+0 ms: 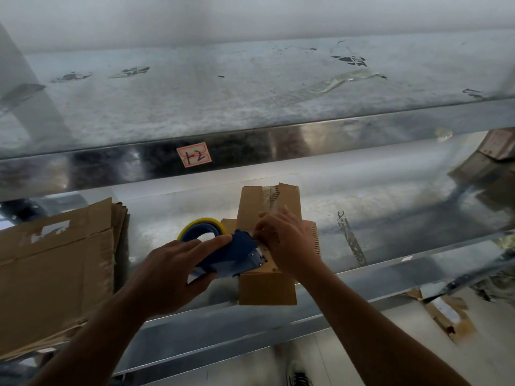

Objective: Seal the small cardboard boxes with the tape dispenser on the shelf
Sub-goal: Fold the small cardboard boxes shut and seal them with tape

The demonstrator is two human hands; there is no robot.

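Observation:
A small brown cardboard box (267,288) lies on the metal shelf (376,213), its near end hanging over the shelf's front edge. A second small box (250,201) sits just behind it, with clear tape along its top seam. My left hand (170,274) grips a blue tape dispenser (237,254) carrying a yellow-rimmed tape roll (200,222), its blade end resting on the near box's top. My right hand (284,240) has its fingers curled at the dispenser's blade end and pinches there over the box top; the tape end itself is too small to make out.
A stack of flattened cardboard sheets (53,271) leans on the shelf at the left. An upper shelf (250,87) with a tag marked 12 (194,158) hangs overhead. More cardboard boxes (493,151) stand at the far right, and torn cardboard (446,316) lies lower right.

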